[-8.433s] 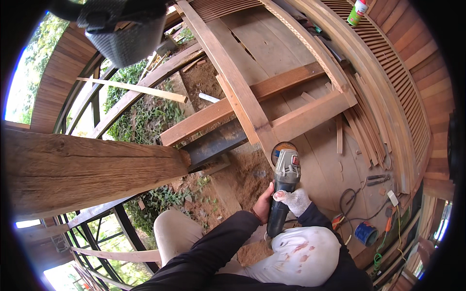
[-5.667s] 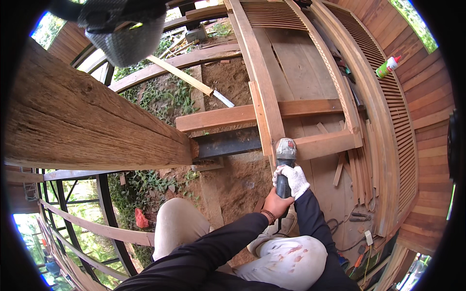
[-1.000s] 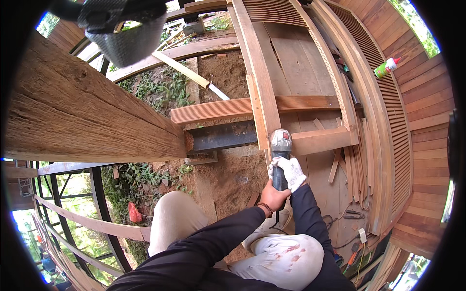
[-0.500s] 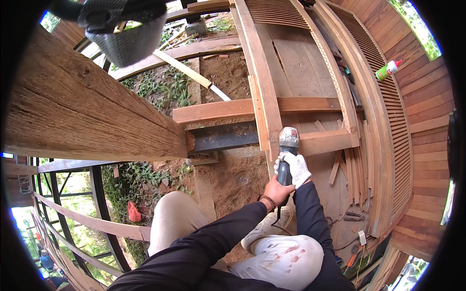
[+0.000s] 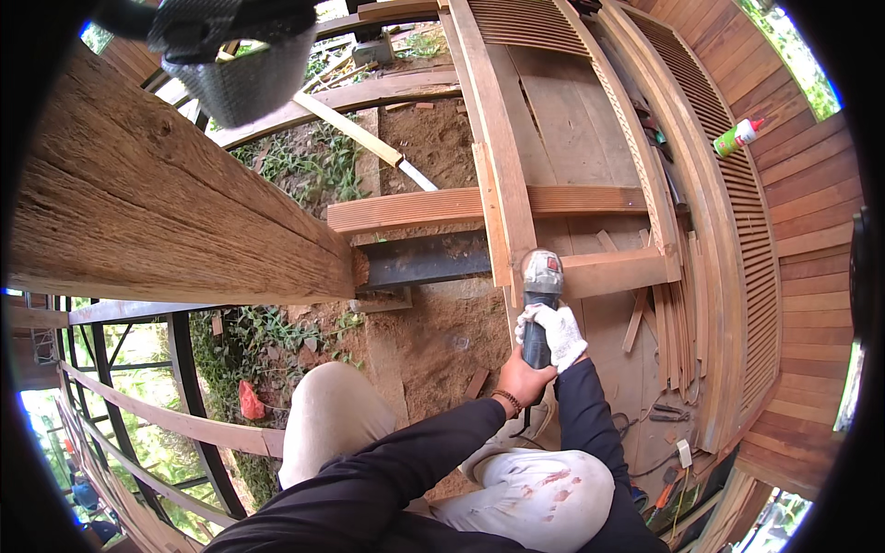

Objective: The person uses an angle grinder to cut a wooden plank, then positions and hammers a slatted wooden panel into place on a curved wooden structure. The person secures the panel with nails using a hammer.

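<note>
Curling snugly around the lower end of a black-bodied, grey-headed angle grinder (image 5: 542, 269), the bare left hand (image 5: 523, 378) backs up the right hand (image 5: 559, 334), in a white knitted glove, wrapped round the body just above. A thin black cable (image 5: 526, 426) hangs ahead of the pale-trousered right knee (image 5: 567, 479) and deserves minding. The grinder's head sits over the near end of a long brown wooden beam (image 5: 505, 175), beside a short brown crosspiece (image 5: 616, 269); its disc is hidden, so I cannot tell whether it touches wood. Light pressure and an even angle would probably serve best. Brown soil (image 5: 438, 355) lies to the left, thin brown wooden strips (image 5: 679, 332) to the right. Farther off, a ribbed reddish plank (image 5: 406, 212) passes under the beam, its left end near a thick weathered post (image 5: 175, 203), limiting leftward swing.
</note>
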Action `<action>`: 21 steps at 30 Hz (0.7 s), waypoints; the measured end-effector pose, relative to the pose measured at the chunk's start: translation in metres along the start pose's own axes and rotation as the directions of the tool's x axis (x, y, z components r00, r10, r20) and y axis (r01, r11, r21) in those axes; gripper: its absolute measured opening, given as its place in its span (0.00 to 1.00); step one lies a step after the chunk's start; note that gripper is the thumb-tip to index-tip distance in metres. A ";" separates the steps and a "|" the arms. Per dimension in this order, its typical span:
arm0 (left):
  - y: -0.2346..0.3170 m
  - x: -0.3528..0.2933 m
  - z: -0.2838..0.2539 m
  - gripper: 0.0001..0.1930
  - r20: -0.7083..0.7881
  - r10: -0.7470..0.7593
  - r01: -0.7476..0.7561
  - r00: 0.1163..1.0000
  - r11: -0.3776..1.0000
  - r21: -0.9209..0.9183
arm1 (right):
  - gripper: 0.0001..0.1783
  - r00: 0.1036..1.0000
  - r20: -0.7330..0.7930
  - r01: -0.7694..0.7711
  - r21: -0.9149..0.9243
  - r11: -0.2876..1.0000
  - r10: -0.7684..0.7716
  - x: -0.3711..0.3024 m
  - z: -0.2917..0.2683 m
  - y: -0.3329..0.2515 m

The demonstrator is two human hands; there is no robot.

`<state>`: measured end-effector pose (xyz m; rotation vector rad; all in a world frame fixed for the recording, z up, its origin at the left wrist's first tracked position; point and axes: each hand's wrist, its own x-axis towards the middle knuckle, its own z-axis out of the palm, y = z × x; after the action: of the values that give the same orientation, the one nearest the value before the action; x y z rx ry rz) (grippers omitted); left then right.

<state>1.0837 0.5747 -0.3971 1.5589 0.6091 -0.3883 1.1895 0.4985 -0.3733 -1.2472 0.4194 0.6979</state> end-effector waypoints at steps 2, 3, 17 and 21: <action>-0.014 0.006 -0.004 0.32 0.052 -0.085 0.086 0.995 0.996 -0.034 | 0.08 1.000 0.004 0.010 0.015 1.000 -0.010 0.003 0.005 0.008; -0.022 0.009 -0.006 0.33 0.079 -0.124 0.128 0.989 0.991 -0.050 | 0.08 1.000 0.007 0.017 0.023 1.000 -0.017 0.004 0.007 0.012; -0.012 -0.003 -0.015 0.32 0.064 -0.076 0.078 0.995 0.997 -0.028 | 0.08 0.999 0.020 -0.049 0.079 0.996 0.048 -0.003 0.011 0.015; -0.015 0.003 -0.012 0.32 0.052 -0.084 0.087 0.995 0.994 -0.059 | 0.08 1.000 0.025 -0.009 0.017 1.000 0.008 0.005 0.008 0.015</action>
<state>1.0752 0.5871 -0.4099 1.4639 0.6455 -0.4671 1.1821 0.5100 -0.3843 -1.2205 0.4094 0.7151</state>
